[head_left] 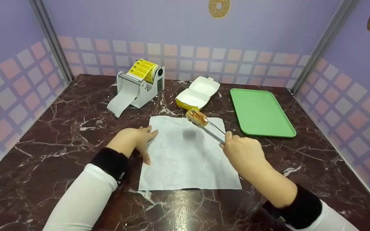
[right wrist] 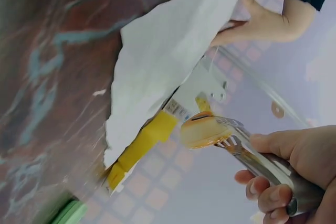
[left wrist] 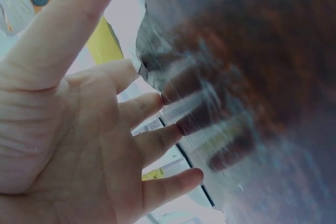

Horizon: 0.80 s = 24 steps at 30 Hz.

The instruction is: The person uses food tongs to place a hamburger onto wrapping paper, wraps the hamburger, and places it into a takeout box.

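My right hand (head_left: pixel 244 154) grips metal tongs (head_left: pixel 216 129) above a square sheet of white paper (head_left: pixel 188 163). Between the tongs' tips is a small browned bun-like piece of food (head_left: pixel 197 117), held above the paper's far part, its shadow falling on the sheet. In the right wrist view the food (right wrist: pixel 202 131) shows a pale side and a glossy brown crust, and my fingers curl around the tongs' handle (right wrist: pixel 294 179). My left hand (head_left: pixel 137 139) rests at the paper's left edge, fingers spread and fairly straight; its palm (left wrist: pixel 79 145) shows in the left wrist view.
Behind the paper stands an opened white-and-yellow clamshell box (head_left: pixel 199 93). A label dispenser (head_left: pixel 143 86) with a yellow label roll is at the back left. To the right lies a green tray (head_left: pixel 262 112). Patterned walls (head_left: pixel 185 54) enclose the dark marbled tabletop (head_left: pixel 59 154).
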Each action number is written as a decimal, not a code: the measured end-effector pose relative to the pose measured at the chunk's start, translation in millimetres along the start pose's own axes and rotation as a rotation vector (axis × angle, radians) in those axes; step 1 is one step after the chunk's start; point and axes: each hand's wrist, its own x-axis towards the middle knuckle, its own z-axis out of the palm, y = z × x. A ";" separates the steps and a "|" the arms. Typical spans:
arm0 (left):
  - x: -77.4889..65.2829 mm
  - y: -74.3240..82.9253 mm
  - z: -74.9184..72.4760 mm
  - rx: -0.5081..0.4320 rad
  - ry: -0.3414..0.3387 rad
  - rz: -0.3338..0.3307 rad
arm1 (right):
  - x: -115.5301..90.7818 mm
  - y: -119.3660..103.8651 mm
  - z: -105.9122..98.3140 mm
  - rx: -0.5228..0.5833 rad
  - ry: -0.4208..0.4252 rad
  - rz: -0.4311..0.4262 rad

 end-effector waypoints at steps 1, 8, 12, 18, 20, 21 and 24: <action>-0.1 0.1 0.3 0.002 -0.002 -0.002 | 1.0 -2.4 0.1 -0.004 0.001 -0.013; -0.8 1.8 1.1 0.016 0.012 -0.023 | 7.3 -13.1 2.9 -0.004 -0.067 -0.060; -0.4 1.3 1.4 0.014 0.016 -0.029 | 9.0 -16.8 4.5 -0.010 -0.072 -0.085; 1.4 0.2 1.3 0.018 0.007 -0.031 | 5.5 -23.5 4.1 -0.029 -0.113 -0.151; 1.5 0.4 1.1 0.024 0.008 -0.032 | 4.3 -24.9 2.3 -0.034 -0.125 -0.159; 1.6 0.5 1.0 0.028 0.009 -0.034 | 4.0 -25.3 1.0 -0.039 -0.133 -0.161; 1.6 0.7 0.9 0.034 0.004 -0.041 | 3.3 -25.5 -2.6 -0.056 -0.141 -0.173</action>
